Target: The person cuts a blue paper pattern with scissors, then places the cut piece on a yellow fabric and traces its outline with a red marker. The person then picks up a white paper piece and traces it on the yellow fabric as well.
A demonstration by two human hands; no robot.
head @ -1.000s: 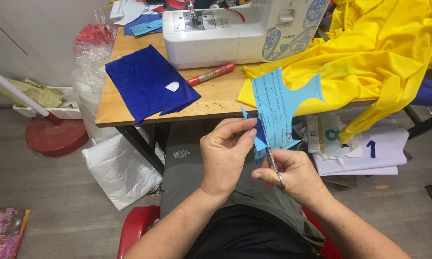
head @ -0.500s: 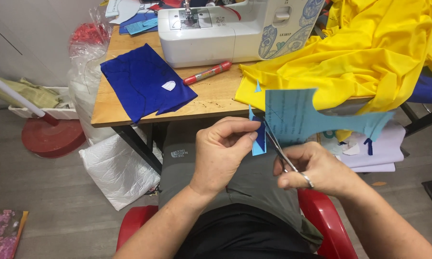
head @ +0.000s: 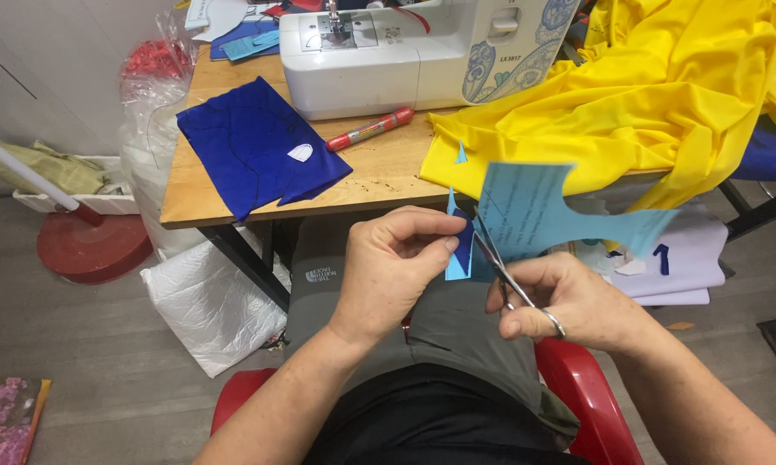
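Light-blue paper pattern piece (head: 534, 211) sits mid-air over the lap, just near of the table edge, pinned against a small dark-blue fabric scrap (head: 464, 250). Long axis runs roughly left-right, slightly dropping to the right; tapered tail end points right toward the white papers (head: 681, 275), wide end sits at the hands. Left hand (head: 388, 271) is closed in a pinch, thumb and forefinger clamping the paper and fabric scrap at their left edge. Right hand (head: 569, 301) is curled through the handles of the scissors (head: 504, 271), fingers in the loops; blades point up and far-left into the paper's lower edge, next to the left fingertips. How far the blades are apart: cannot tell, they overlap the paper. On the wooden table (head: 379, 176) beyond: folded dark-blue cloth (head: 254, 146) on the left with a small white chalk piece (head: 300, 153) on it, red marker (head: 371, 129) lying diagonally just right of it, white sewing machine (head: 422, 52) at the far side, yellow fabric (head: 629, 95) heaped at right and draping off the near edge. Red chair (head: 577, 387) under the person. Clear plastic bags (head: 207, 301) on the floor at left, under the table.
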